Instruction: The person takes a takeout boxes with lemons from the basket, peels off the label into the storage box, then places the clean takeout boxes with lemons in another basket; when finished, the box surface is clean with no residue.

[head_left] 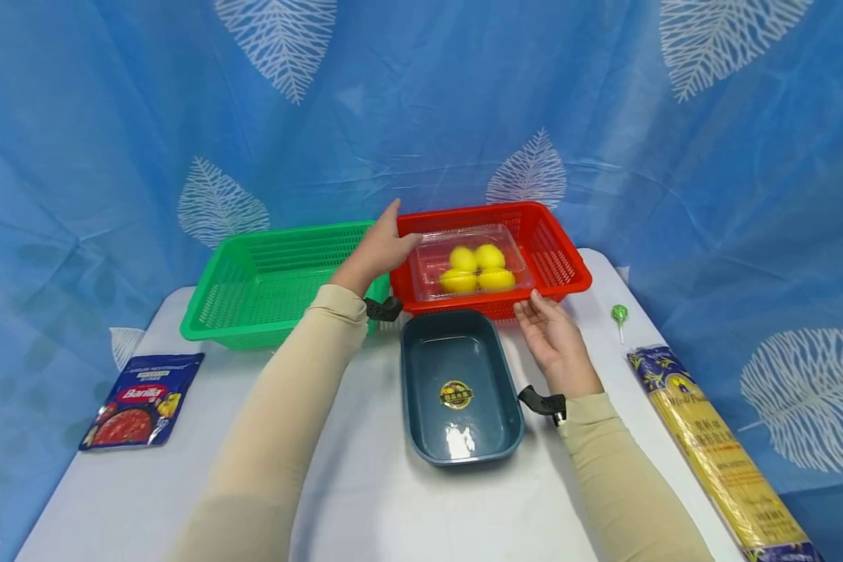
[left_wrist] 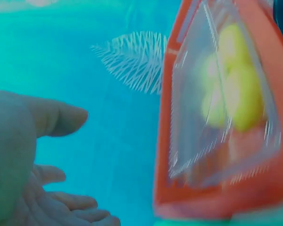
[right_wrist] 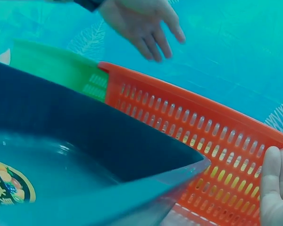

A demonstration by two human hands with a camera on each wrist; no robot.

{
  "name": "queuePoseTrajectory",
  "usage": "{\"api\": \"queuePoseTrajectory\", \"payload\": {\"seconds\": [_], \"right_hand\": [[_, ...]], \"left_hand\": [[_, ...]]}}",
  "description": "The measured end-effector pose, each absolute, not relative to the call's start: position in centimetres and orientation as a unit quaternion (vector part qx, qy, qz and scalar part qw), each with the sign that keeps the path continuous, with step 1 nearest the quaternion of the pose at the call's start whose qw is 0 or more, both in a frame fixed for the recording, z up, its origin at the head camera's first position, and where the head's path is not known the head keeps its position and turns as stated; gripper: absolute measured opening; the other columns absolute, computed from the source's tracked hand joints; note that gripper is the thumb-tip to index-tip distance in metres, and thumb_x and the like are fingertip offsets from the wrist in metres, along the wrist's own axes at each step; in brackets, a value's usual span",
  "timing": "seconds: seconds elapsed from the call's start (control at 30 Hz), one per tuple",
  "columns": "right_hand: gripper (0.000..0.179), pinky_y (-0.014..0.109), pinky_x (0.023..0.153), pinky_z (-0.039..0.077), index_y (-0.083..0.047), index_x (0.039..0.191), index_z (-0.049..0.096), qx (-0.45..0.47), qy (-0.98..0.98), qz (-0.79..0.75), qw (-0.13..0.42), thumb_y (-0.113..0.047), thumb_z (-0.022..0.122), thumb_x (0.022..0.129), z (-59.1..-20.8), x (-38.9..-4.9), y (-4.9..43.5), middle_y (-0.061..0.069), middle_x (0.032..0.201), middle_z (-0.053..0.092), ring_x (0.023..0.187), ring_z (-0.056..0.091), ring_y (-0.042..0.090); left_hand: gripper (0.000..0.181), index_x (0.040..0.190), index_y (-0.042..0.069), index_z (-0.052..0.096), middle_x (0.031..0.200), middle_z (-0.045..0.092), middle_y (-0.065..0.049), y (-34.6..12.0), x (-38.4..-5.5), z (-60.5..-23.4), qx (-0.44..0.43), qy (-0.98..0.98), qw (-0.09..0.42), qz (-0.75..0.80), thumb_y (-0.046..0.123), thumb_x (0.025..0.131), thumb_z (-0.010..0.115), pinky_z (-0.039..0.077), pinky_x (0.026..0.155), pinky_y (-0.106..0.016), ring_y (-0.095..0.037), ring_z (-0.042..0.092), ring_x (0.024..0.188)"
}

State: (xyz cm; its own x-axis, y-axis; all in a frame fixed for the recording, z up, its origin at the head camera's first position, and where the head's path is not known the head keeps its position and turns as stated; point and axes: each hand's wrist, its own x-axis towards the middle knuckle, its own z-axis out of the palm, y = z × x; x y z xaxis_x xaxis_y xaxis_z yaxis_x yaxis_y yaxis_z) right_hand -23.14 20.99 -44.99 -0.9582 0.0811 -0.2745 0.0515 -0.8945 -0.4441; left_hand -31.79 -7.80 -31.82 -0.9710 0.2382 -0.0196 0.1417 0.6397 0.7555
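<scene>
A red basket (head_left: pixel 569 269) stands at the back. Inside it lies a clear plastic box (head_left: pixel 428 265) with several yellow, lemon-like fruits (head_left: pixel 489 256). My left hand (head_left: pixel 385 248) hovers by the basket's left end, thumb and fingers spread and holding nothing; the left wrist view shows a gap between that hand (left_wrist: pixel 42 160) and the red rim. At the front right, my right hand (head_left: pixel 553 347) has its fingertips right at the basket's outer wall. The right wrist view shows these fingers (right_wrist: pixel 272 172) extended beside the slotted side, with no object in them.
A green basket (head_left: pixel 204 300) adjoins on the left. In front stands a dark blue tray (head_left: pixel 421 390) with a round label. A Barilla pouch (head_left: pixel 140 402) lies far left. To the right are a green lollipop (head_left: pixel 620 314) and a long spaghetti pack (head_left: pixel 720 453). A blue curtain (head_left: pixel 421 101) hangs behind.
</scene>
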Motion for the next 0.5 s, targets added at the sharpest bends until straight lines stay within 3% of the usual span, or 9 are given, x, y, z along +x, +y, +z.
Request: {"api": "queuePoseTrajectory", "payload": {"seconds": [0.13, 0.27, 0.4, 0.5], "right_hand": [[0.013, 0.030, 0.094, 0.057, 0.000, 0.092, 0.057, -0.147, -0.250, 0.957, 0.009, 0.000, 0.067, 0.101, -44.9, -23.0, 21.4, 0.012, 0.097, 0.060, 0.088, 0.063, 0.022], [0.015, 0.032, 0.093, 0.058, -0.001, 0.095, 0.056, -0.152, -0.324, 0.934, 0.015, -0.003, 0.069, 0.101, -44.3, -22.8, 22.1, 0.011, 0.095, 0.064, 0.086, 0.066, 0.022], [0.015, 0.035, 0.096, 0.057, -0.001, 0.105, 0.059, -0.155, -0.445, 0.882, 0.011, -0.011, 0.070, 0.102, -43.2, -22.2, 23.1, 0.010, 0.094, 0.069, 0.086, 0.069, 0.022], [0.029, 0.036, 0.099, 0.056, 0.001, 0.120, 0.060, -0.156, -0.534, 0.831, -0.017, -0.020, 0.072, 0.103, -42.5, -21.7, 24.2, 0.011, 0.103, 0.070, 0.093, 0.070, 0.022]], "left_hand": [[0.089, 0.171, 0.017, 0.004, 0.176, 0.007, -0.006, -10.8, -31.0, -30.8, 0.116, 0.917, 0.055, 0.377, 0.042, 0.107, 0.060, 0.025, 0.123, -0.052, -0.028, 0.013, 0.158], [0.092, 0.171, 0.017, 0.002, 0.176, 0.001, -0.008, -14.3, -30.4, -30.5, 0.135, 0.938, 0.065, 0.311, 0.056, 0.106, 0.054, 0.014, 0.124, -0.059, -0.030, -0.001, 0.159], [0.094, 0.170, 0.011, 0.002, 0.174, -0.002, -0.019, -17.9, -30.0, -30.4, 0.147, 0.958, 0.075, 0.235, 0.065, 0.106, 0.043, 0.000, 0.123, -0.063, -0.039, -0.009, 0.158], [0.095, 0.169, 0.007, 0.003, 0.172, -0.004, -0.026, -20.4, -29.5, -30.7, 0.142, 0.971, 0.078, 0.178, 0.069, 0.106, 0.037, -0.007, 0.121, -0.066, -0.047, -0.010, 0.156]]}}
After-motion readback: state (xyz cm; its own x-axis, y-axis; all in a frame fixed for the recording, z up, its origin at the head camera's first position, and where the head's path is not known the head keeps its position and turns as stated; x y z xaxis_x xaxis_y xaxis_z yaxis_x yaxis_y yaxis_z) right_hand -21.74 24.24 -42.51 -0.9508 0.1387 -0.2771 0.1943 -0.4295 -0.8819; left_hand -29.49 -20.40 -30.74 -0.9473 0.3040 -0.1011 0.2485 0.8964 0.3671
